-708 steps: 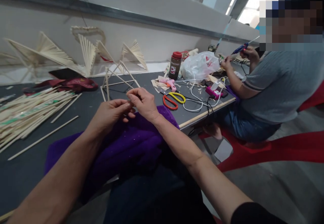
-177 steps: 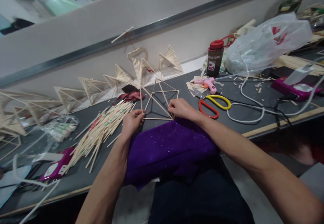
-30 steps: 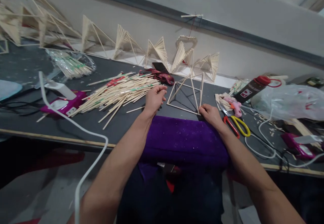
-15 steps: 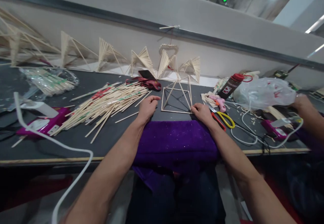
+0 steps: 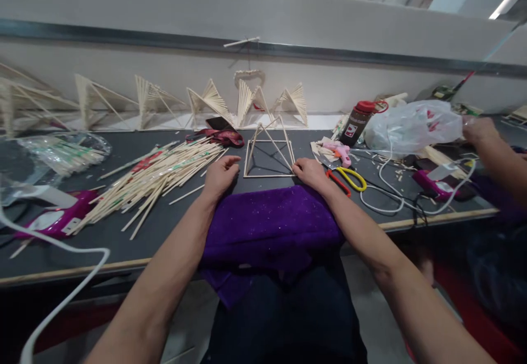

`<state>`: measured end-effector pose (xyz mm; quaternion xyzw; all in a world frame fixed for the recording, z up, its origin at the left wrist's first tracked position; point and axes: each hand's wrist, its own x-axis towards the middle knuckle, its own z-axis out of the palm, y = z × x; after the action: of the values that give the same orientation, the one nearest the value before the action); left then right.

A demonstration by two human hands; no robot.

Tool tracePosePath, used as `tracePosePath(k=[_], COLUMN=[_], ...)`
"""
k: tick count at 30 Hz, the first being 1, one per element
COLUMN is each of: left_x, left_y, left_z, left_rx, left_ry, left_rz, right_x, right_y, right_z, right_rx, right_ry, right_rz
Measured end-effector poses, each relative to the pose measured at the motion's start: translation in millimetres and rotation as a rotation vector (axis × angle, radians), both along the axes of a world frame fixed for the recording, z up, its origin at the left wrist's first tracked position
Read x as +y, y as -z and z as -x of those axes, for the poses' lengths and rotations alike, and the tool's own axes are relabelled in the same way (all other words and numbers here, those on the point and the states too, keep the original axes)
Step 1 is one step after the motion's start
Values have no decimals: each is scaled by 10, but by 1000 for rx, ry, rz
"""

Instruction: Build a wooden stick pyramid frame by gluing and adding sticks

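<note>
Grey tabletop (image 5: 119,251): right hand (image 5: 312,173), grip unclear, hides stick frame's (image 5: 267,176) corner; left hand (image 5: 219,177) loose.

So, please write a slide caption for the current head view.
Right hand at a stick frame's near corner; left hand between it and loose sticks.

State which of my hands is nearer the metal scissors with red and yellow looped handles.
Right. Your right hand is left of the scissors, at the near right corner of the pale wooden stick frame; your left hand is farther left, beyond that frame.
</note>
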<state>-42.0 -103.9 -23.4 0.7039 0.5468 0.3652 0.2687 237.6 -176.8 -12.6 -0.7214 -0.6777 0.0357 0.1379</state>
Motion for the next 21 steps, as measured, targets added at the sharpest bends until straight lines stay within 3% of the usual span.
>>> tracePosePath(k=[6, 21], left_x=[-36, -36], left_y=[-30, -22], left_z=[-43, -26], left_rx=[149, 214], left_ry=[63, 35], left_rz=[-99, -50], right_x=[6, 15], right_y=[-3, 8], right_z=[11, 18], right_rx=[-22, -30], right_ry=[-2, -6], right_rz=[24, 22])
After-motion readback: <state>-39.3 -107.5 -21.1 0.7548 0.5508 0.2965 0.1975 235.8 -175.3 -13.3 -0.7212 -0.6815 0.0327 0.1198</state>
